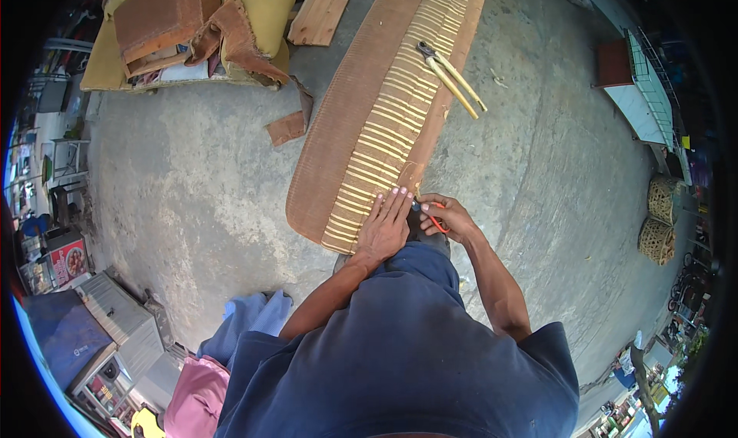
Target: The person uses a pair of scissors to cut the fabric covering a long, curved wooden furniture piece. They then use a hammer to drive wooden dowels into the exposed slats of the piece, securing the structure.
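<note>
A long brown upholstered panel (338,123) with a strip of pale yellow ribs lies on the concrete ground. My left hand (387,225) presses flat on its near end, fingers spread over the ribs. My right hand (448,217) is closed around a small tool with red handles (437,222), its tip at the panel's near edge beside my left fingertips. Large pincers with pale yellow handles (450,75) rest farther up the panel.
A torn yellow and brown cushion pile (200,27) sits at the upper left, with a wooden plank (323,8) and a brown scrap (287,127) nearby. Two woven baskets (661,219) stand at right. Cloth (246,319) and a metal box (123,323) lie at lower left.
</note>
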Motion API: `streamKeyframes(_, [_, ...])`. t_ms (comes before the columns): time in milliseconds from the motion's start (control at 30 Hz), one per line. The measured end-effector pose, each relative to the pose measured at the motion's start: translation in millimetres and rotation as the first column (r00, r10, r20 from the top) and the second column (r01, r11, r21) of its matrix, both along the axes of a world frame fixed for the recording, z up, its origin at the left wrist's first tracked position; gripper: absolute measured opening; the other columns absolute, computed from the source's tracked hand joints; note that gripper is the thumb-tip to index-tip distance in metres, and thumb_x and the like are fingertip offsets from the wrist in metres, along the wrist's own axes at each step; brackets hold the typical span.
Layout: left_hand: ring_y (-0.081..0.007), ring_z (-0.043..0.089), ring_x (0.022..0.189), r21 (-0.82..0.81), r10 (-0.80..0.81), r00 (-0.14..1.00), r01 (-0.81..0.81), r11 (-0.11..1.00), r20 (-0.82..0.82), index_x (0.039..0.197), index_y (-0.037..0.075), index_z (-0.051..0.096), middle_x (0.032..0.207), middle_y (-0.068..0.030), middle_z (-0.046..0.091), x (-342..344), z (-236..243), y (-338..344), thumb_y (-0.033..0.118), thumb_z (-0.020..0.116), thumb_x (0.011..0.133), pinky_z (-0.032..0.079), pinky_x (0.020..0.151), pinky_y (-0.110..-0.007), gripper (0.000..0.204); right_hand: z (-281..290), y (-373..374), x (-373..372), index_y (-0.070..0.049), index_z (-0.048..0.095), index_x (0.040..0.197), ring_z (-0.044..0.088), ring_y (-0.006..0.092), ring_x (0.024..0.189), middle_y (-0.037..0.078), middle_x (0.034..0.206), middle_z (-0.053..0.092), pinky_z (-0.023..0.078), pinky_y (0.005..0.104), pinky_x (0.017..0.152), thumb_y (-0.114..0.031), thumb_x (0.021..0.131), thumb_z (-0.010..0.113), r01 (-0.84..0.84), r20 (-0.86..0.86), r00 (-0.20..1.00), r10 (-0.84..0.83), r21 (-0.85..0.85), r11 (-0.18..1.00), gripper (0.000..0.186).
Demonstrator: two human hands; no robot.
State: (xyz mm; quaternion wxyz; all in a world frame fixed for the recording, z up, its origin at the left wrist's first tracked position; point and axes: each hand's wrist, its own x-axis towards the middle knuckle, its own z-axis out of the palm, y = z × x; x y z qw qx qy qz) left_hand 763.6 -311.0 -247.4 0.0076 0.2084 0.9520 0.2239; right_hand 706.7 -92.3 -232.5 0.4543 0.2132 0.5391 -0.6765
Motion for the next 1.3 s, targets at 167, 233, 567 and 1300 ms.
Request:
streamKeyframes(167, [-0.0287, 0.038, 0.152, 0.003, 0.001, 1.000, -0.001, 1.000, 0.013, 0.155, 0.003, 0.047, 0.161, -0.0144, 0.045, -3, -3, 1, 0.022, 0.057, 0.095, 0.027, 0.126, -0.050, 0.063, -25, 59, 63, -0.005, 0.040, 0.153, 0.060, 0.0303, 0.128, 0.019, 0.137, 0.059, 0.051, 0.0555, 0.108, -0.053, 0.109, 0.047, 0.516, 0.051, 0.856, -0.514, -0.116, 0.849, 0.066])
streamKeyframes(233, [-0.0287, 0.036, 0.153, 0.005, -0.004, 0.999, 0.004, 1.000, 0.032, 0.155, 0.003, 0.045, 0.162, -0.0144, 0.044, 1, -1, 2, 0.023, 0.056, 0.096, 0.026, 0.127, -0.050, 0.063, -50, 99, 106, -0.005, 0.042, 0.151, 0.058, 0.0308, 0.132, 0.019, 0.143, 0.055, 0.050, 0.0558, 0.110, -0.062, 0.106, 0.045, 0.730, 0.022, 0.678, -0.735, 0.100, 0.676, 0.073])
streamKeyframes(567, [-0.0297, 0.034, 0.154, -0.024, -0.003, 1.000, 0.003, 1.000, 0.023, 0.155, 0.002, 0.045, 0.162, -0.0156, 0.043, 7, -4, 2, 0.024, 0.058, 0.094, 0.025, 0.128, -0.050, 0.066, -41, 21, 46, -0.014, 0.025, 0.162, 0.049, 0.0429, 0.139, 0.025, 0.157, 0.038, 0.047, 0.0736, 0.102, -0.072, 0.104, 0.035, 0.778, -0.002, 0.628, -0.778, -0.012, 0.628, 0.082])
streamKeyframes(1300, [-0.0325, 0.040, 0.151, 0.042, 0.011, 0.997, -0.008, 0.999, -0.075, 0.152, -0.002, 0.047, 0.157, -0.0202, 0.048, 2, -7, -3, 0.020, 0.060, 0.093, 0.029, 0.126, -0.051, 0.064, 4, -19, 16, -0.001, 0.071, 0.101, 0.063, 0.0243, 0.054, 0.013, 0.068, 0.065, 0.049, 0.0343, 0.049, -0.022, 0.104, 0.062, -0.175, -0.487, 0.727, 0.483, 0.549, 0.817, 0.024])
